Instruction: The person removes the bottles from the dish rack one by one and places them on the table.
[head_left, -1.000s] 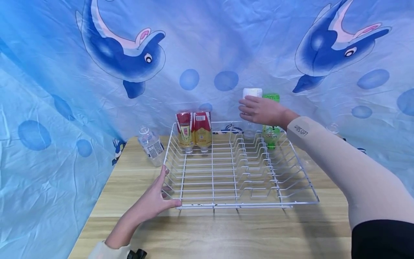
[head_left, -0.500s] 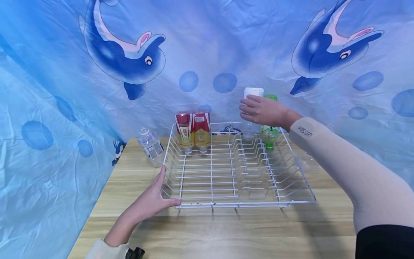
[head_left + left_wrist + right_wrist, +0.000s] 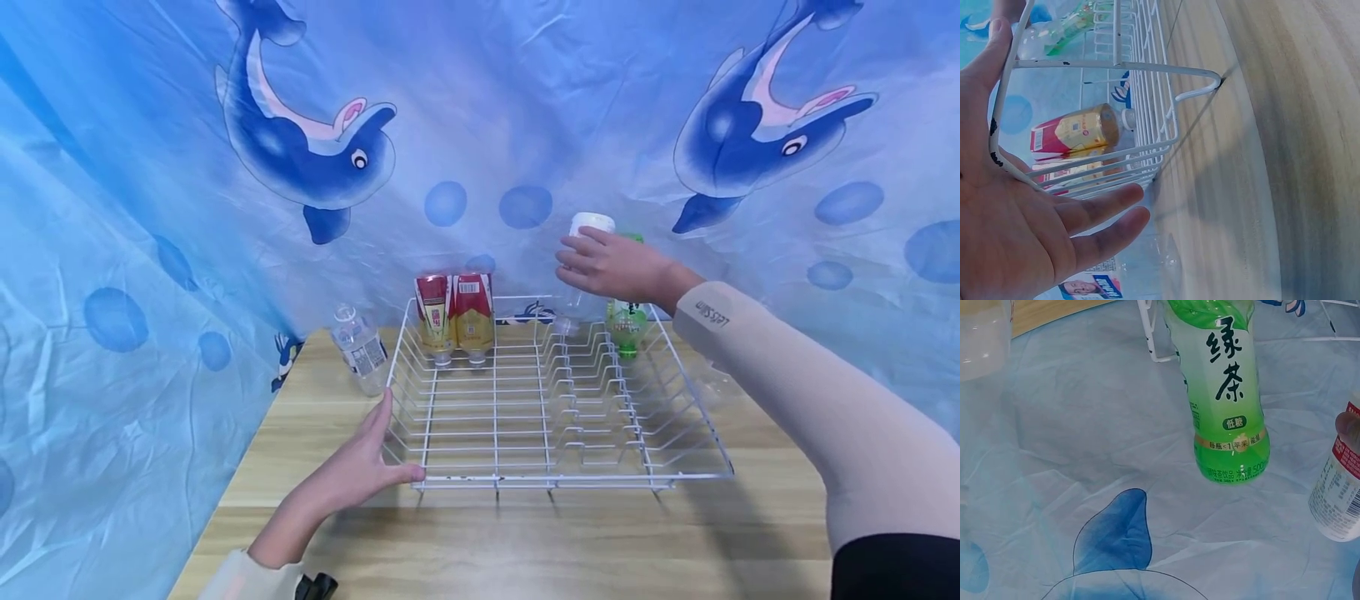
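White-capped clear bottle (image 3: 584,258) sits clasped in right hand (image 3: 617,268) fingers; left hand (image 3: 358,472) fingers lie straight against rack (image 3: 697,433).

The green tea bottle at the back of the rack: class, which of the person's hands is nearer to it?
Right. The right hand is just beside the green tea bottle, gripping the clear bottle next to it. The left hand rests on the rack's near-left corner.

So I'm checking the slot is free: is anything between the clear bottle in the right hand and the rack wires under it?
Nothing visible. The right hand holds the clear bottle neck down over the white wire rack, and the wires below it look bare. The green tea bottle stands beside it, to the right, not underneath.
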`<state>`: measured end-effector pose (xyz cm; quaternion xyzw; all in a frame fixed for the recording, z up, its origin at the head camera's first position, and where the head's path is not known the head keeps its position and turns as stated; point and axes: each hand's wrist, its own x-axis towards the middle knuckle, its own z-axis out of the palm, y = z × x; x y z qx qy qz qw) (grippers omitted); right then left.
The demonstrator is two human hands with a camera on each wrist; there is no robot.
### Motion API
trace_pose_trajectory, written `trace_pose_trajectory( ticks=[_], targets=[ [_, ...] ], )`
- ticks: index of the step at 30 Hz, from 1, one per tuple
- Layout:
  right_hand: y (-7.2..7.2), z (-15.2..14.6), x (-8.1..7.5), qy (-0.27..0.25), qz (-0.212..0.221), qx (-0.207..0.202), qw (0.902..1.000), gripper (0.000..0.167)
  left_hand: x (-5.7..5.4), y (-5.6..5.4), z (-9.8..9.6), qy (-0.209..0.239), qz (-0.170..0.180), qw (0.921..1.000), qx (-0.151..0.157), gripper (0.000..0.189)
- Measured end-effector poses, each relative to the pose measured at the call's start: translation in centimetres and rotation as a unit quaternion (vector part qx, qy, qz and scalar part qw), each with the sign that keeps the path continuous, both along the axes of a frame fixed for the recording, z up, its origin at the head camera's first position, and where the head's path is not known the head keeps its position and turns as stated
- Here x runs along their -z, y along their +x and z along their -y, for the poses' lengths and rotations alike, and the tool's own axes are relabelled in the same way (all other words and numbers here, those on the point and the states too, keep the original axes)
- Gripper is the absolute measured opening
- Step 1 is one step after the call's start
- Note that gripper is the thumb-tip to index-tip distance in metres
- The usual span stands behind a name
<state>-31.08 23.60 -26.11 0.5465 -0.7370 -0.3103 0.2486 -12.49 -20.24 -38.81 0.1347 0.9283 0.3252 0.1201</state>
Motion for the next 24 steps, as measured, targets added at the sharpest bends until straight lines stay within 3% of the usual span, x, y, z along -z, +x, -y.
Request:
trace_pose_trajectory(
  ticks=[9, 17, 21, 24],
  targets=[
    [0.6, -0.2, 0.1, -0.024, 0.030, 0.019, 0.9991, 0.060, 0.0, 0.0, -0.1, -0.022, -0.007, 0.9997, 0.007, 0.135],
    [1.4, -0.2, 0.1, -0.035, 0.085, 0.072, 0.9931, 0.062, -0.6, -0.1, -0.3, -0.047, -0.017, 0.9987, 0.010, 0.136],
    [1.6, 0.0, 0.1, -0.059, 0.098, 0.075, 0.9906, 0.055, -1.0, -0.1, -0.4, -0.062, -0.022, 0.9977, 0.013, 0.137],
    [1.7, 0.0, 0.1, -0.074, 0.105, 0.076, 0.9888, 0.058, -1.3, -0.1, -0.6, -0.071, -0.030, 0.9968, 0.019, 0.139]
  ],
)
